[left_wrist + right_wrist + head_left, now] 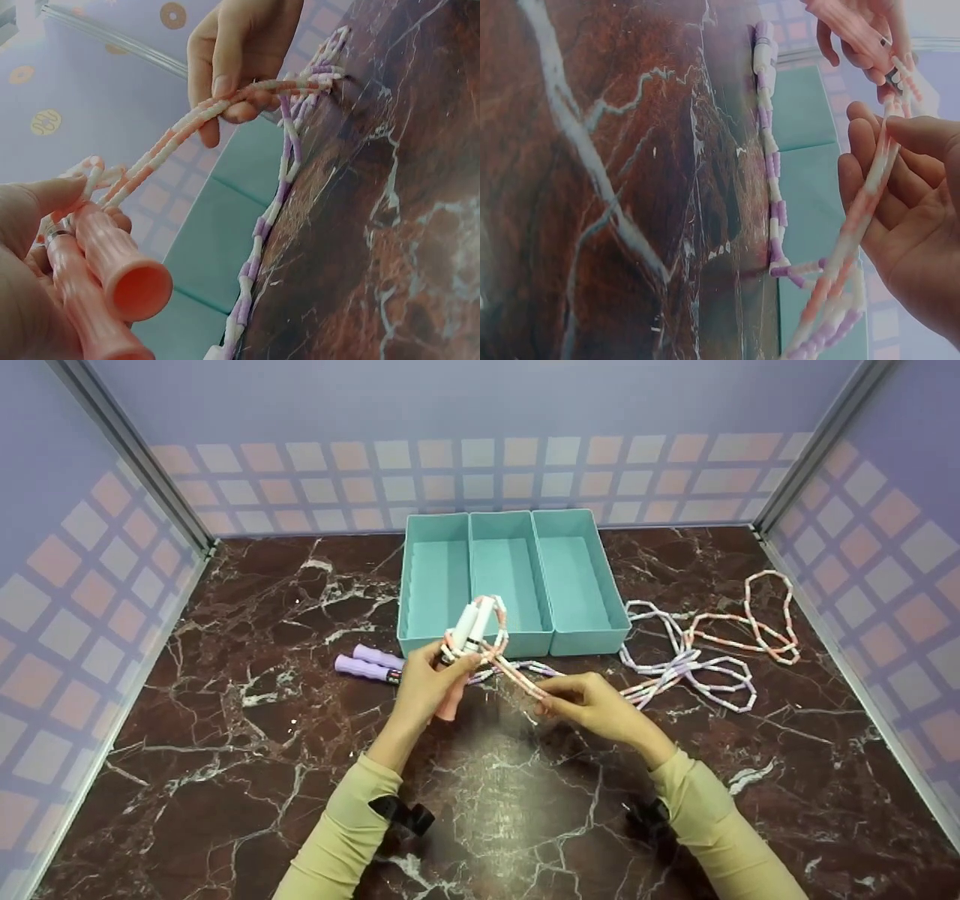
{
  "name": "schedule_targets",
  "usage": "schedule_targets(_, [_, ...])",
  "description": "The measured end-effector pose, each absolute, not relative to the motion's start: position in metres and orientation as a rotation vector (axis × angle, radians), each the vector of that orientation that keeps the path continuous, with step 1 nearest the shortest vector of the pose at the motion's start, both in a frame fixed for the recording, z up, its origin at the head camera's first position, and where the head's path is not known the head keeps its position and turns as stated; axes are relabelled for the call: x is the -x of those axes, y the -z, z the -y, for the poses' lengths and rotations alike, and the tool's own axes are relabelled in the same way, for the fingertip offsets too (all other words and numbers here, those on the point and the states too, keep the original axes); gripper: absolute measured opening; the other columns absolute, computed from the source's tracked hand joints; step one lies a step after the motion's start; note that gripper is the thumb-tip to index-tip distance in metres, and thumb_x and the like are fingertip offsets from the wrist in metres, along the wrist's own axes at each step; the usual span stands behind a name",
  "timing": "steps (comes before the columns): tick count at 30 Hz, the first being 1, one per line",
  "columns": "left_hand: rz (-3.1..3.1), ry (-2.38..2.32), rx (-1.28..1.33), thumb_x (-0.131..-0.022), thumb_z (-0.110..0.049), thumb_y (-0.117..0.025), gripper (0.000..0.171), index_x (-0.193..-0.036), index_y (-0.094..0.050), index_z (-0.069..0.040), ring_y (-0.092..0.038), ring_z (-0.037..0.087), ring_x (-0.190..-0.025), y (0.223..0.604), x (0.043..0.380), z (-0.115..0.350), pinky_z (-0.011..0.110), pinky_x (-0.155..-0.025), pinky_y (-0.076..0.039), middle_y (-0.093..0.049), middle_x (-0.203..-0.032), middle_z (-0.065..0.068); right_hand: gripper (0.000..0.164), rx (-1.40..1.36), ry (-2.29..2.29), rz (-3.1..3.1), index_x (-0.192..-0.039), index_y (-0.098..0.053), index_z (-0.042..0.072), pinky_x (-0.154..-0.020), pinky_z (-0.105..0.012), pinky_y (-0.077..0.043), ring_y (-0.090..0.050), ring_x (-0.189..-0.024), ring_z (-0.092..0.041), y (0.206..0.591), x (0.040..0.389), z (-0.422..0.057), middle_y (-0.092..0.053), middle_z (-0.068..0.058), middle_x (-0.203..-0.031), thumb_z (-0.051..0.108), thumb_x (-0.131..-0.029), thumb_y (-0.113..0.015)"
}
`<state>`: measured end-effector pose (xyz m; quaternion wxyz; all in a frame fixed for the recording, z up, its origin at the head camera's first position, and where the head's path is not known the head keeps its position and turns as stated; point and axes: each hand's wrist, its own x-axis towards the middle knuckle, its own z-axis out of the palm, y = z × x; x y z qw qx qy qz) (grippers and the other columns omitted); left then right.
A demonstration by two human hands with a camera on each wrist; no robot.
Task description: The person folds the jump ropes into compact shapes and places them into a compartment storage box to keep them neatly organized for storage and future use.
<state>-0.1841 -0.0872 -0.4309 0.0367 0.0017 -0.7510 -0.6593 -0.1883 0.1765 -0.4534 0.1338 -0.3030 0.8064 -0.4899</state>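
My left hand (429, 684) grips the two handles of a beaded jump rope. The handles have white ends (466, 622) and coral grips (124, 259), and a loop of coral-and-white cord lies around them in that hand. To the right, my right hand (596, 706) pinches the doubled cord (855, 225) between thumb and fingers. From there the cord runs down to the table and mixes with a purple-and-white beaded cord (724, 682). A second jump rope's purple handles (366, 667) lie beside my left hand, partly hidden by it.
Three teal bins (589, 641) stand side by side behind my hands, with no contents visible. A coral-and-white cord loop (787, 615) lies at the right on the dark marbled table (225, 780). Tile-patterned panels (480, 405) enclose the back and sides.
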Motion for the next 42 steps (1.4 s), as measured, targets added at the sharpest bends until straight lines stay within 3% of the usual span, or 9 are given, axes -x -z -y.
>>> schedule_targets(4, [2.282,1.918,0.009,-0.083,-0.015,-0.079,0.026,-0.100,-0.070,0.002,-0.051,0.004,-0.049,0.432,0.188,0.091,0.017,-0.043,-0.043,-0.064,-0.067,0.001,0.024,0.906,1.375,-2.385,-0.114,-0.070,-0.001,-0.073,-0.020,-0.058,-0.067,-0.080,-0.009,0.452,0.187,-0.177,-0.075,-0.013,-0.091,0.013,-0.097,-0.061])
schedule_targets(9, [2.304,1.759,0.054,-0.083,-0.016,-0.080,0.040,-0.119,-0.067,-0.004,-0.050,0.002,-0.050,0.432,0.191,0.095,0.016,-0.046,-0.043,-0.072,-0.084,0.013,0.020,0.910,1.344,-2.407,-0.107,-0.073,0.002,-0.071,-0.019,-0.057,-0.069,-0.078,-0.013,0.449,0.185,-0.178,-0.075,-0.014,-0.092,0.016,-0.096,-0.064])
schedule_targets(12, [2.302,1.686,0.038,-0.083,-0.017,-0.080,0.045,-0.124,-0.065,-0.007,-0.046,0.000,-0.047,0.431,0.193,0.100,0.016,-0.043,-0.040,-0.071,-0.083,0.013,0.019,0.906,1.321,-2.423,-0.103,-0.073,0.003,-0.067,-0.019,-0.055,-0.068,-0.074,-0.018,0.448,0.184,-0.178,-0.075,-0.015,-0.089,0.019,-0.096,-0.064])
schedule_targets(18, [2.353,1.452,-0.003,-0.084,-0.024,-0.079,0.046,-0.126,-0.066,-0.011,-0.043,0.006,-0.048,0.429,0.200,0.111,0.021,-0.045,-0.036,-0.067,-0.074,0.009,0.020,0.935,1.300,-2.480,-0.102,-0.073,0.006,-0.057,-0.018,-0.050,-0.062,-0.064,-0.012,0.446,0.183,-0.181,-0.072,-0.016,-0.081,0.022,-0.097,-0.062])
schedule_targets(23, [2.494,1.079,-0.008,-0.083,-0.034,-0.079,0.047,-0.125,-0.067,-0.018,-0.053,0.015,-0.055,0.429,0.200,0.113,0.029,-0.050,-0.037,-0.068,-0.071,0.007,0.017,1.015,1.282,-2.553,-0.101,-0.074,0.012,-0.051,-0.018,-0.045,-0.054,-0.059,0.000,0.440,0.181,-0.181,-0.071,-0.010,-0.075,0.024,-0.097,-0.063])
schedule_targets(31, [2.552,0.763,0.150,-0.084,-0.033,-0.078,0.044,-0.124,-0.067,-0.020,-0.061,0.021,-0.057,0.433,0.197,0.105,0.037,-0.046,-0.045,-0.074,-0.086,0.008,0.011,1.227,1.262,-2.653,-0.098,-0.075,0.010,-0.058,-0.018,-0.047,-0.051,-0.065,0.002,0.424,0.185,-0.183,-0.070,0.000,-0.077,0.015,-0.093,-0.068])
schedule_targets(42, [2.592,0.619,0.240,-0.083,-0.033,-0.079,0.047,-0.127,-0.065,-0.022,-0.059,0.023,-0.056,0.425,0.193,0.096,0.038,-0.045,-0.047,-0.075,-0.094,0.007,0.011,1.250,1.104,-2.721,-0.097,-0.075,0.011,-0.052,-0.018,-0.039,-0.041,-0.056,0.000,0.368,0.210,-0.194,-0.061,0.003,-0.070,0.017,-0.093,-0.068])
